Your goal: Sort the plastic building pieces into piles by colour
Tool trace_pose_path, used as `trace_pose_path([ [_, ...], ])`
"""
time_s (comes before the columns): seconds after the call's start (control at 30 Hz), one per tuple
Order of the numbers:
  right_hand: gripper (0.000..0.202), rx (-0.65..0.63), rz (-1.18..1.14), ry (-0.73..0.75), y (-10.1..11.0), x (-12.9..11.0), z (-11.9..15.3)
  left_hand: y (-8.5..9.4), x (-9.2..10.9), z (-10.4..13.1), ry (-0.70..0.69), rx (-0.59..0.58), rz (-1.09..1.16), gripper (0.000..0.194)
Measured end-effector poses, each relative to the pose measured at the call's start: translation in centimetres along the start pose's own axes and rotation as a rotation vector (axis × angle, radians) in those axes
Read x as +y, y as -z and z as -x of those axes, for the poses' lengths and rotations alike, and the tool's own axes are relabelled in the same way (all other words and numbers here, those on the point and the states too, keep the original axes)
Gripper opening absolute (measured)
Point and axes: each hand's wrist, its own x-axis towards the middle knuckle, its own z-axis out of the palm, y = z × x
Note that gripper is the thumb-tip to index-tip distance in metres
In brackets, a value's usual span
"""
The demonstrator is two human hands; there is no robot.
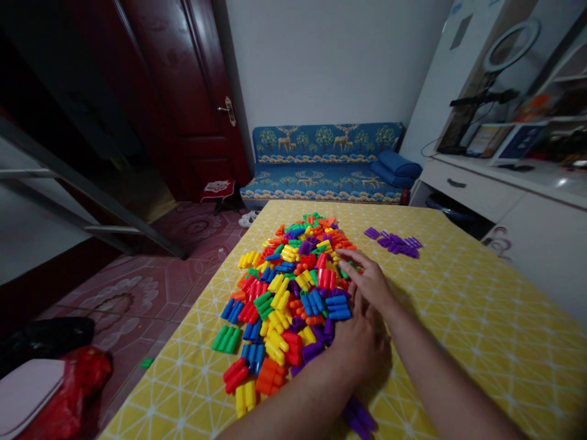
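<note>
A long heap of plastic blocks (277, 284) in red, yellow, blue, green, orange and purple lies on the yellow patterned tablecloth (458, 318). At the heap's right side, my left hand (360, 339) rests low by the blue and purple blocks; its fingertips are partly hidden, and what they hold, if anything, cannot be made out. Just beyond it, my right hand (369, 278) reaches over the heap's right edge with its fingers apart and nothing visible in them. A separate group of purple blocks (398, 244) lies farther back on the right.
Several purple pieces (359, 418) lie near my left forearm. Behind the table stands a blue patterned sofa (316, 174). A white cabinet (486, 192) is at the right, and a green block (147, 363) lies on the floor at the left.
</note>
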Motion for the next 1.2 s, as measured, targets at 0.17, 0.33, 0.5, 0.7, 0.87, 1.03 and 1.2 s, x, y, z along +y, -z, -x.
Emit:
trace_pose_path([
  [0.17,0.046,0.138,0.142,-0.069,0.8,4.2,-5.6,0.1,0.1,0.0,0.022,-0.045,0.010,0.060],
  [0.33,0.079,0.018,0.191,-0.289,1.4,7.2,-10.5,0.2,0.1,0.1,0.032,-0.036,0.022,0.056],
  [0.5,0.082,-0.153,0.091,-0.326,0.3,8.7,-11.9,0.1,0.0,0.1,0.015,-0.024,0.038,0.059],
  [0.7,0.079,-0.121,0.210,-0.227,-0.5,8.4,-11.2,0.0,0.1,0.1,0.019,-0.043,0.057,0.060],
  [0.87,0.054,-0.091,0.612,0.039,-0.5,6.0,-9.6,0.1,0.0,0.0,0.016,-0.054,0.064,0.062],
  [1.03,0.062,-0.240,0.643,0.073,-0.9,5.6,-10.2,-0.1,-0.2,0.0,0.002,-0.038,0.053,0.060],
  [1.2,0.053,-0.304,0.571,0.045,-1.3,6.7,-11.6,0.0,0.0,0.0,0.016,-0.060,0.065,0.061],
])
